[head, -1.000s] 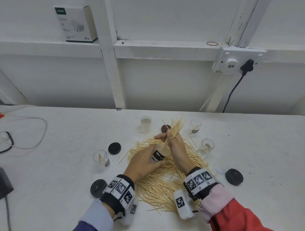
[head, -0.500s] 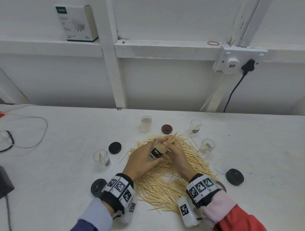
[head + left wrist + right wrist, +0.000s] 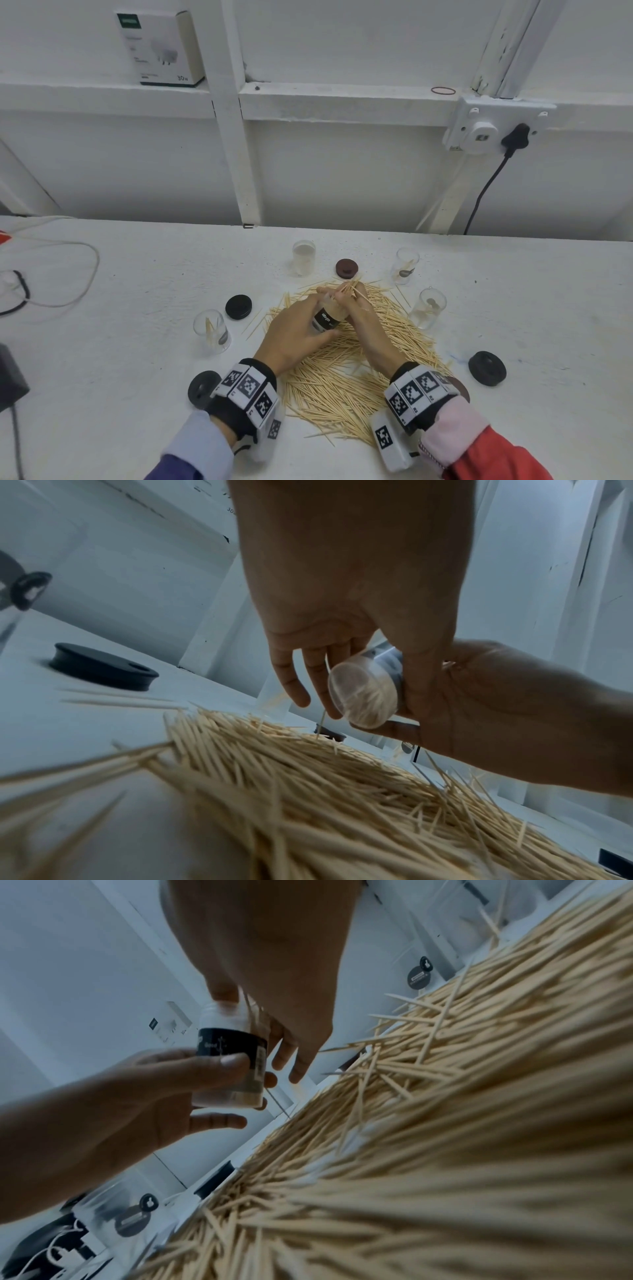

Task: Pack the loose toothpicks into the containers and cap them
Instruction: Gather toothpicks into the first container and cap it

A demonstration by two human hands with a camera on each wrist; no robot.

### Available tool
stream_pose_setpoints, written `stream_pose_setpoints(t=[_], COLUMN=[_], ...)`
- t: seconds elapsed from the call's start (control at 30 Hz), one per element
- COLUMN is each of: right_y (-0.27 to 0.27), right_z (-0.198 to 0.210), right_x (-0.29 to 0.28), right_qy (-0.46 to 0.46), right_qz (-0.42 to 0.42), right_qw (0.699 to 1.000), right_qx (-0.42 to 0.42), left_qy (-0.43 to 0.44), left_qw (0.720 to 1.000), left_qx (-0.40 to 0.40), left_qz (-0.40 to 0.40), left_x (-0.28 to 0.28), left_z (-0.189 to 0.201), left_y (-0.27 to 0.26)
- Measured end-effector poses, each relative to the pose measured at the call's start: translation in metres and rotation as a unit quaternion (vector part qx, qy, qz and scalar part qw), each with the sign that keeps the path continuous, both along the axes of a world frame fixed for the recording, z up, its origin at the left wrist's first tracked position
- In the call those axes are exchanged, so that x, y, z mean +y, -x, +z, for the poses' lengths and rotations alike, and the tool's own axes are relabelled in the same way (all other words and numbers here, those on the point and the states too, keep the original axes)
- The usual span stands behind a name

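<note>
Right hand [image 3: 364, 318]: fingers [image 3: 342, 291] pinch a small bunch of toothpicks [image 3: 352, 287] at the mouth of the held container [image 3: 327, 317], tips partly in, some splaying above the rim. Left hand [image 3: 294, 337]: fingers [image 3: 219, 1064] curl round the container's black label band, holding it tilted above the loose pile [image 3: 342, 377]. Seen from below in the left wrist view, the clear base shows it already well filled.

Risks, as judged:
- Splayed ends may catch on the rim and spill back onto the pile if the bunch is pushed in unaligned.
- A packed container leaves little room; forcing could snap sticks or leave ends proud, blocking the cap.
- With the container tilted, a slackened grip could shed contents.

Outward: four other clear containers stand around the pile nearly empty; dark caps [image 3: 238, 306] lie apart on the surface [image 3: 120, 342]. Most of the task remains.
</note>
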State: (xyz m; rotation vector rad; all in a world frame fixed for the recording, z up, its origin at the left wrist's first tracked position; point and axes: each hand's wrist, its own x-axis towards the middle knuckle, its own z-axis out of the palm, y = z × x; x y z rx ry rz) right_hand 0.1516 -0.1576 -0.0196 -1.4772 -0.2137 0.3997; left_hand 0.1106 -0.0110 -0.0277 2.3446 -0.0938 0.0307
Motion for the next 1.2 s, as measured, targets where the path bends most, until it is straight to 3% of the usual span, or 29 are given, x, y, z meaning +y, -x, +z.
stream_pose_setpoints(t=[0.23, 0.43, 0.57, 0.67, 0.8, 1.0, 1.2], right_y=[-0.0035, -0.0014, 0.0022, 0.002, -0.0032, -0.0008, -0.0058], right_z=[0.0016, -0.0011, -0.0039, -0.0018, 0.0025, -0.0011, 0.0031], right_x=[-0.0039, -0.0023, -0.0009, -0.0007, -0.0021, 0.0013, -0.0032], right_qy=[-0.005, 0.033, 0.024, 0.012, 0.025, 0.09, 0.058], right_qz=[-0.055, -0.044, -0.007, -0.027, -0.044, 0.006, -0.013], right_qw=[0.998, 0.998, 1.0, 1.0, 0.999, 0.995, 0.998], right_qx=[-0.022, -0.023, 0.003, 0.009, -0.004, -0.04, -0.018], left_qy=[-0.012, 0.001, -0.004, -0.018, -0.034, -0.037, -0.049], left_qw=[1.0, 1.0, 1.0, 1.0, 0.999, 0.999, 0.999], left_qx=[0.005, -0.006, -0.01, -0.006, -0.002, -0.01, -0.01], left_qz=[-0.002, 0.003, 0.003, 0.004, -0.005, -0.024, -0.018], left_x=[0.0033, -0.0001, -0.0025, -0.0009, 0.0014, -0.0025, 0.0058], left_z=[-0.0012, 0.0014, 0.0048, 0.0035, -0.0002, 0.0001, -0.0033], left_y=[0.0012, 0.0014, 0.001, 0.0005, 0.0015, 0.0026, 0.007])
